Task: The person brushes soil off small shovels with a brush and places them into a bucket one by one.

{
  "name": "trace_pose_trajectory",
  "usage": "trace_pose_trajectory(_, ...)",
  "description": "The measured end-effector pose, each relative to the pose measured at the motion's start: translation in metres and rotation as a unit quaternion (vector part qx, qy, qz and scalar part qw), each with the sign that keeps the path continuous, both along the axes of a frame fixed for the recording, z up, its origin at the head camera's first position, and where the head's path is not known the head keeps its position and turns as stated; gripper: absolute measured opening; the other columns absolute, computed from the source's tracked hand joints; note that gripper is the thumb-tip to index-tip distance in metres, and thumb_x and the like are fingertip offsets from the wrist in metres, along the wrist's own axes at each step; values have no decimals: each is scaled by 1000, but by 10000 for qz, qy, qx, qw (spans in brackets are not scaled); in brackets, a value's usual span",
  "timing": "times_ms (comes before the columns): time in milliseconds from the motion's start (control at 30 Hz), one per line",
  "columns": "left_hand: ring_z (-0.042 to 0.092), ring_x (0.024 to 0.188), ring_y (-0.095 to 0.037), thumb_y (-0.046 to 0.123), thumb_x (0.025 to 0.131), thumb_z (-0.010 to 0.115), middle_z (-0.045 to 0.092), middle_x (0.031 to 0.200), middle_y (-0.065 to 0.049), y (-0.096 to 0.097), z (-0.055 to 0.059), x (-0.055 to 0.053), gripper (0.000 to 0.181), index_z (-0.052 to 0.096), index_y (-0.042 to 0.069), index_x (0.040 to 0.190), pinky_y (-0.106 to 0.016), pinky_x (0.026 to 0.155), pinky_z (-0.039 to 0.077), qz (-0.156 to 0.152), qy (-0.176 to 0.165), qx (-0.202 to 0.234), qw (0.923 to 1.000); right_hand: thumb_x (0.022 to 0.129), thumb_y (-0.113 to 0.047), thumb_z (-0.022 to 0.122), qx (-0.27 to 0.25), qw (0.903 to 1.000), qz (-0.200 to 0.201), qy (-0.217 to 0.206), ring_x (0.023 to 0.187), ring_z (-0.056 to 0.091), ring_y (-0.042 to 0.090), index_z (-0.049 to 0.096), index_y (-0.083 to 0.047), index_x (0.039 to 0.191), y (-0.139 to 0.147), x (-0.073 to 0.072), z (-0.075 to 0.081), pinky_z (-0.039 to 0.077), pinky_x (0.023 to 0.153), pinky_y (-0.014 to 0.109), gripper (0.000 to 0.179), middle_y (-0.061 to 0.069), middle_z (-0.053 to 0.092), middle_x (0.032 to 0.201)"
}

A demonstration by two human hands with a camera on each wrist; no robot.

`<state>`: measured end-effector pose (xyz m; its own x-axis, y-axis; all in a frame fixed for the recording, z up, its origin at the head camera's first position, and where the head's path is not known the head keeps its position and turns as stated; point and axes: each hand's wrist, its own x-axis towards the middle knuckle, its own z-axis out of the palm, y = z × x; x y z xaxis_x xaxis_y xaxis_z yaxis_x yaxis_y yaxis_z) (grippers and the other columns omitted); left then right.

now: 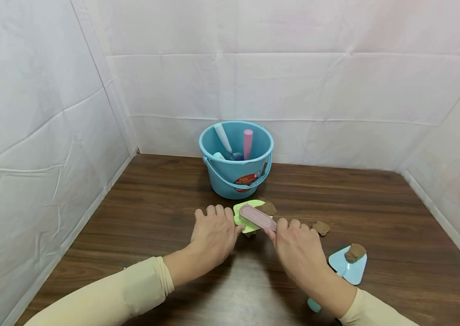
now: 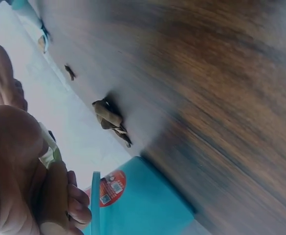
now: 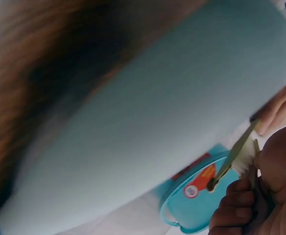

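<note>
Near the centre of the head view we see a lime-green scoop (image 1: 240, 208), its blade partly covered by a pink brush (image 1: 256, 216) that slants across it. The left hand (image 1: 214, 233) grips the scoop's handle, which its own back hides from above; the left wrist view shows the fingers curled round it. The right hand (image 1: 300, 248) grips the brush's handle, also concealed in the head view; pale bristles show, blurred, in the right wrist view. A brown piece (image 1: 268, 208) lies at the blade's upper right, but we cannot tell whether it rests on the scoop. Right of centre, another brown lump (image 1: 321, 228) lies on the counter (image 1: 165, 199). At lower right, a light-blue scoop (image 1: 352, 271) carries a brown chunk (image 1: 355, 252); the right forearm hides part of its handle. Behind the hands, at upper centre, stands a blue bucket (image 1: 230, 174) containing handled tools, their lower ends hidden.
</note>
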<state>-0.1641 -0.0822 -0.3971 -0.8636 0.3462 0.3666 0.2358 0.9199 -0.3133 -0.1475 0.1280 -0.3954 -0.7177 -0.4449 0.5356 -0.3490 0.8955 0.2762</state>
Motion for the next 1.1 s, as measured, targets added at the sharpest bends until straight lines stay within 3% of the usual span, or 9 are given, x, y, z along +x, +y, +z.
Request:
trace_pose_trajectory(133, 50, 69, -25, 56, 103, 46, 48, 73, -9, 0, 1, 2, 52, 52, 7, 84, -40, 59, 40, 24, 34, 48, 10000, 109, -47, 28, -56, 9999, -63, 64, 41, 34, 22, 35, -8, 69, 7, -7, -4, 27, 38, 33, 56, 6, 29, 55)
trace_pose_trajectory(333, 51, 68, -25, 57, 102, 47, 48, 71, -9, -2, 0, 3, 54, 53, 7, 83, -40, 60, 42, 184, -108, 49, 9998, 102, -39, 55, -98, 9993, -355, 98, 42, 43, 27, 36, -7, 69, 25, -26, -7, 32, 38, 38, 50, 9, 34, 56)
trace_pose_trajectory(433, 50, 67, -25, 58, 102, 47, 47, 70, -9, -3, -1, 4, 55, 52, 7, 83, -41, 60, 43, 221, -221, 73, 9995, 100, -34, 61, -158, 9983, -559, 18, 41, 38, 23, 33, -8, 67, 36, -33, -6, 32, 37, 37, 51, 7, 29, 56)
trace_pose_trajectory(633, 51, 69, -26, 59, 102, 46, 47, 72, -9, -1, 0, 3, 54, 51, 8, 83, -42, 62, 44, 194, -182, 122, 9996, 101, -33, 61, -371, 9979, -358, -399, 43, 37, 23, 36, -7, 71, 27, -23, 6, 32, 38, 37, 48, 7, 31, 58)
trace_pose_trajectory(833, 53, 72, -27, 59, 102, 44, 51, 75, -10, 7, 4, 4, 55, 54, 7, 89, -42, 62, 45, 148, -368, 97, 9992, 102, -38, 59, 33, 9981, -25, -612, 45, 36, 22, 40, -7, 73, -1, -5, 6, 32, 39, 34, 47, 6, 32, 58)
trace_pose_trajectory(933, 54, 72, -26, 59, 103, 43, 52, 75, -11, 9, 6, 6, 56, 54, 6, 89, -43, 63, 45, 175, -405, 96, 9990, 101, -39, 58, 20, 9991, -74, -425, 44, 37, 22, 39, -7, 72, -1, -6, 2, 31, 39, 34, 48, 6, 32, 58)
trace_pose_trajectory(1100, 52, 69, -26, 58, 102, 45, 49, 73, -10, 4, 5, 7, 55, 54, 6, 89, -42, 61, 44, 273, -331, 173, 9989, 102, -36, 58, -148, 9990, -301, -287, 43, 38, 24, 35, -7, 71, 21, -20, -2, 31, 38, 36, 48, 7, 32, 57)
